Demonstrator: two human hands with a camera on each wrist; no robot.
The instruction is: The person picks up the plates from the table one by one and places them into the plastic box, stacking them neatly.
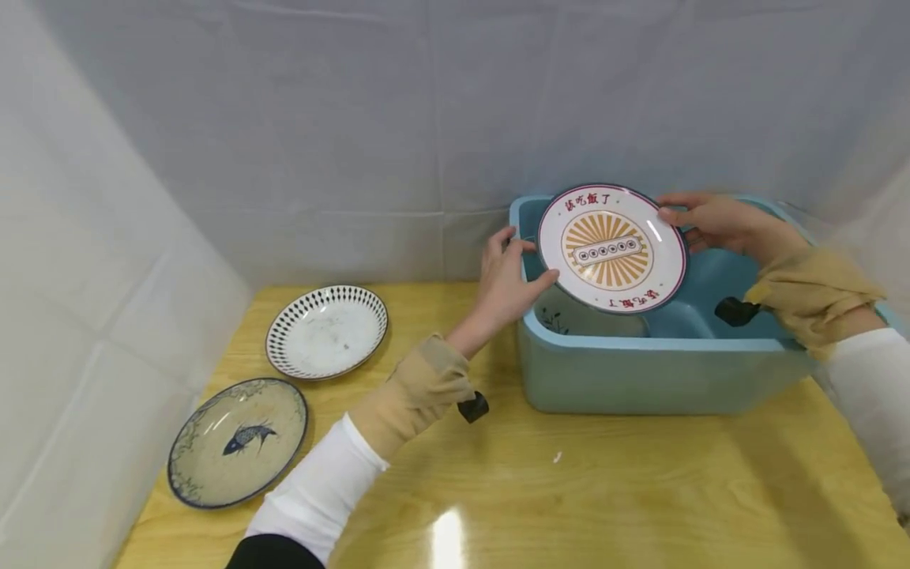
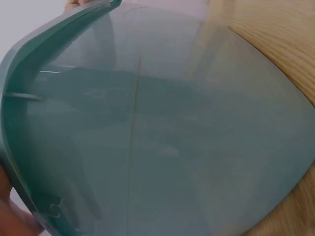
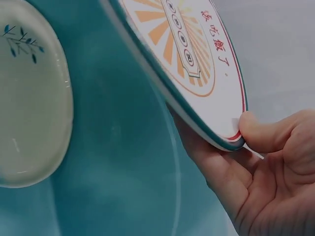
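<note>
Left hand (image 1: 508,276) and right hand (image 1: 714,221) pinch opposite rims of the plate (image 1: 611,247), tilted above the tub (image 1: 640,379); open table (image 1: 604,490) lies nearer.

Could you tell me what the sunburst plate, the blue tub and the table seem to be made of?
Sunburst plate, held by both hands: glossy, thin-rimmed with a printed design; glazed ceramic or melamine, hard to tell which. Blue tub: probably moulded plastic, with a matte even colour, thick rounded rim and a seam line on its wall. Table: light wood or wood-look laminate, with visible grain and a shiny lamp reflection suggesting a lacquered finish.
</note>
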